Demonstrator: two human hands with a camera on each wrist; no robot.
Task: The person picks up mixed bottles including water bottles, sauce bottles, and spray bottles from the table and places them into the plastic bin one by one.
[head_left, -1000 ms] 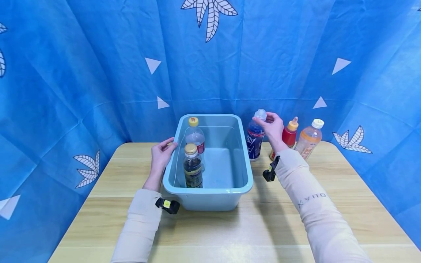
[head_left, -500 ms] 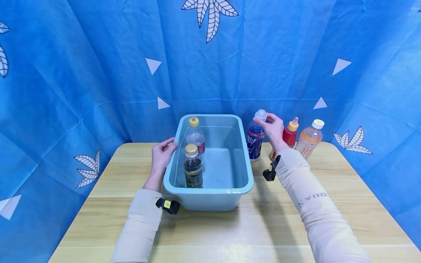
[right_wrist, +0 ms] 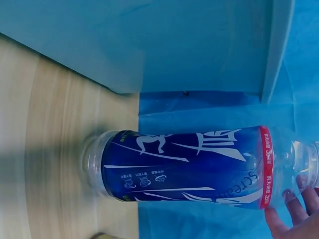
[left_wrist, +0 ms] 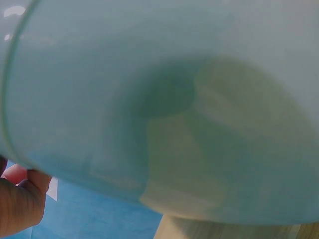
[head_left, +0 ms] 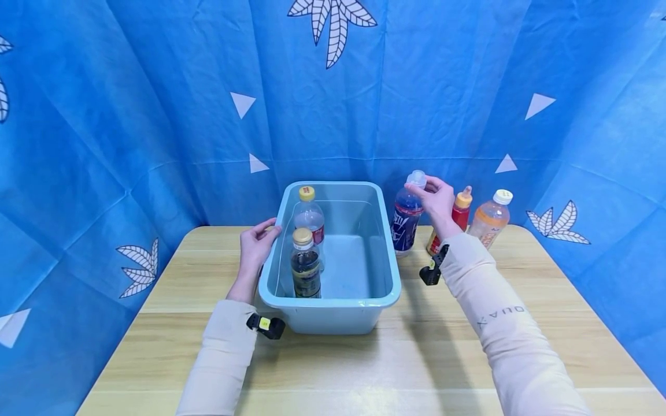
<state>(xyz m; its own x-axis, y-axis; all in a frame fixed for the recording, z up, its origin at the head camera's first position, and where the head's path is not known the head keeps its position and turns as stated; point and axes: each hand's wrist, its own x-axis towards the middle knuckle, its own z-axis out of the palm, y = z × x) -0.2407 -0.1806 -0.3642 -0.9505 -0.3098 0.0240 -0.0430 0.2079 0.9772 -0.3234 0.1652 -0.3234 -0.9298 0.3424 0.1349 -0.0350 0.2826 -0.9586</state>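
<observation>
My left hand (head_left: pixel 255 245) holds the left rim of a light blue plastic tub (head_left: pixel 330 315); in the left wrist view its curled fingers (left_wrist: pixel 22 204) show at the rim. Right of the tub, my right hand (head_left: pixel 437 199) grips a blue-labelled drink bottle (head_left: pixel 406 225) by its neck, just under the clear cap. The bottle is near upright, leaning slightly right. In the right wrist view the bottle (right_wrist: pixel 184 167) appears sideways, its base close to the wooden table; I cannot tell whether it touches.
Inside the tub, along its left side, stand a yellow-capped clear bottle (head_left: pixel 309 216) and a dark bottle with a tan cap (head_left: pixel 305 268). A red squeeze bottle (head_left: pixel 461 214) and an orange-banded bottle (head_left: pixel 491 218) stand right of my right hand. A blue curtain (head_left: pixel 333 115) hangs behind.
My right hand and the blue-labelled bottle have shifted slightly to the right, opening a small gap from the tub. The left hand and tub have stayed in place.
</observation>
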